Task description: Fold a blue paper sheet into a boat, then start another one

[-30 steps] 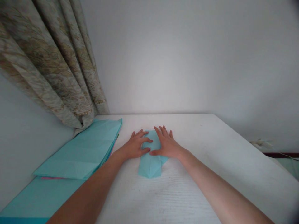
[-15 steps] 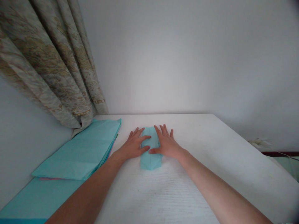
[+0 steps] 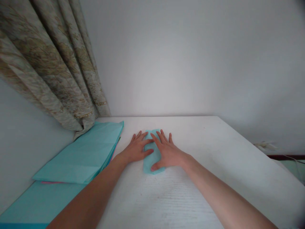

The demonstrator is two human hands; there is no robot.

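Note:
A folded piece of light turquoise paper (image 3: 155, 155) lies flat on the white table (image 3: 181, 197), its long side pointing away from me. Over its left edge rests my left hand (image 3: 138, 149), fingers spread, with the index finger and thumb reaching onto the paper. My right hand (image 3: 169, 152) lies across the right side with fingers apart, its thumb near the lower end and its index fingertip close to my left index finger. Both hands partly cover the sheet, so its right edge is mostly hidden.
To the left lies a stack of larger turquoise sheets (image 3: 83, 152), with pink and blue edges showing beneath. A patterned curtain (image 3: 59, 70) hangs over the back left corner. A pale wall (image 3: 162, 63) stands behind the table. Cables (image 3: 293, 158) show at the far right.
My right hand has slid toward me and slightly left, further over the paper, its thumb now near the lower end. My left hand and the paper stay in place.

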